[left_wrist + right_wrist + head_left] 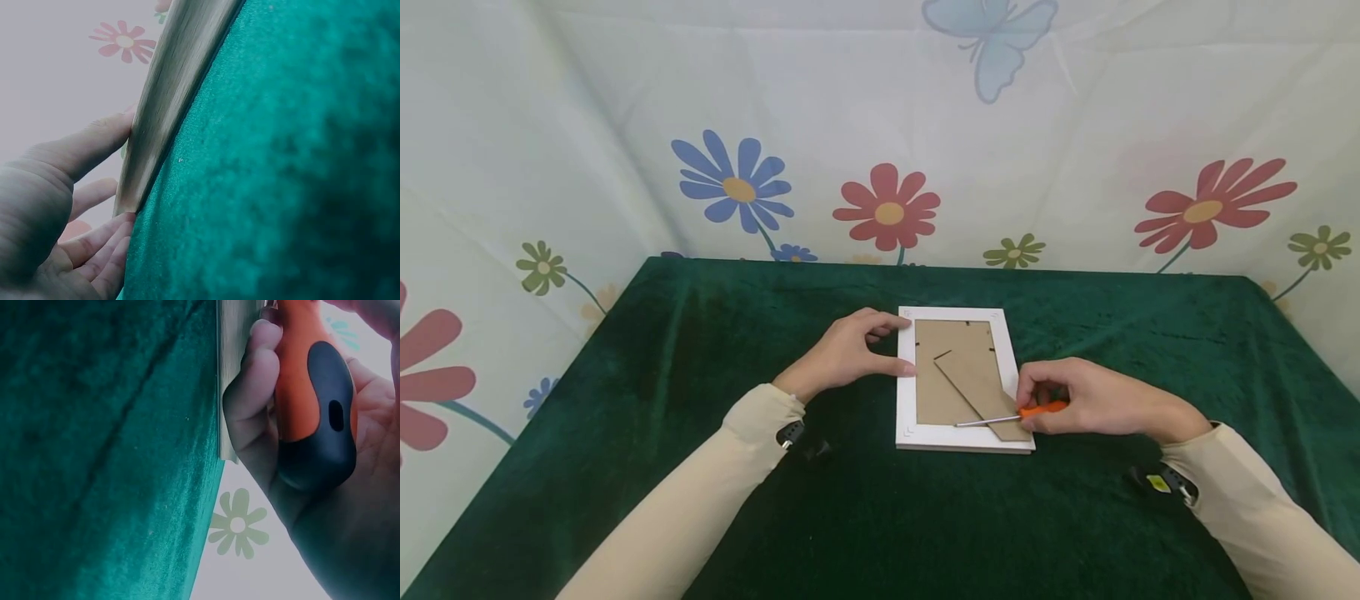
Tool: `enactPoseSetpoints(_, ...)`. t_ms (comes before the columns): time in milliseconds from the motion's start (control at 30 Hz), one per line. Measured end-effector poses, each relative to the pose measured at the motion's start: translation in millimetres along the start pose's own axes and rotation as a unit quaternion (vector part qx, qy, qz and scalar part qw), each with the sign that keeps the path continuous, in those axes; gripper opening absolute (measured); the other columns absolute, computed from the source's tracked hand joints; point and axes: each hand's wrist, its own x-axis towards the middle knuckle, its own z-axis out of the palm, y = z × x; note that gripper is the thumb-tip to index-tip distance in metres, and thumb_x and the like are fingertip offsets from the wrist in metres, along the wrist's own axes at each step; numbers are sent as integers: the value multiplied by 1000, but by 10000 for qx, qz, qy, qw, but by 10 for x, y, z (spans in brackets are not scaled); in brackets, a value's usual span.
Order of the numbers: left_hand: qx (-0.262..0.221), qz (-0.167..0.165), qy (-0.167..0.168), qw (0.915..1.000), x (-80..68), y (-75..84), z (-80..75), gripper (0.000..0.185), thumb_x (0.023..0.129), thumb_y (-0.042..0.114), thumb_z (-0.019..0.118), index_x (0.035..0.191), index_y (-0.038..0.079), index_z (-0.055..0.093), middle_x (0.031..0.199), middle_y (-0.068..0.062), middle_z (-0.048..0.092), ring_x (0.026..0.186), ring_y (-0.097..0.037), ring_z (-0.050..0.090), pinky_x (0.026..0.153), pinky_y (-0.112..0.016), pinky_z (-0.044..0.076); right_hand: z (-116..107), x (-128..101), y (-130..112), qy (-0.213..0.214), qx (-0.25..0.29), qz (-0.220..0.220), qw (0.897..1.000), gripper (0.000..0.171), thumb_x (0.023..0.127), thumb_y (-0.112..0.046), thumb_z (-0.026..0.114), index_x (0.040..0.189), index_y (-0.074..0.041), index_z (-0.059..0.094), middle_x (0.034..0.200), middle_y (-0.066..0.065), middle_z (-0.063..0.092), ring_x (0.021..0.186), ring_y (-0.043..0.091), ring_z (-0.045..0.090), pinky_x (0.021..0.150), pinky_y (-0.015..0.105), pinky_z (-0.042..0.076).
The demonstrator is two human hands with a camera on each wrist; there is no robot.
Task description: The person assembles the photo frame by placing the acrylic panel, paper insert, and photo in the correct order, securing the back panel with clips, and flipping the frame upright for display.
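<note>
A white picture frame (906,417) lies face down on the green cloth, showing its brown backing board (951,392). An easel leg (977,387) stretches diagonally across the board to the lower right. My left hand (838,350) rests on the frame's left edge, thumb on the rim; in the left wrist view, lower fingers touch the wooden side (162,94). My right hand (1086,398) grips an orange and black screwdriver (297,387) by its handle, beside the frame's right edge. Its metal shaft points left over the leg, with the tip near the board's bottom edge.
Green velvety cloth (820,533) covers the table around the frame. Behind the table hangs a white curtain (820,100) printed with flowers and a butterfly. Dark straps (1176,483) circle both wrists over the cream sleeves.
</note>
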Motion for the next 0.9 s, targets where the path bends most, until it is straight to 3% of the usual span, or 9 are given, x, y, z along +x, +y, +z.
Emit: enactPoseSetpoints(900, -236, -168, -89, 9995, -18, 24, -6, 74, 84, 44, 91, 148, 23, 62, 146, -5, 54, 132, -29, 53, 103, -51, 53, -13, -38, -17, 132, -209, 20, 9997, 16, 98, -29, 80, 108, -23, 69, 100, -6, 65, 91, 18, 62, 79, 31, 52)
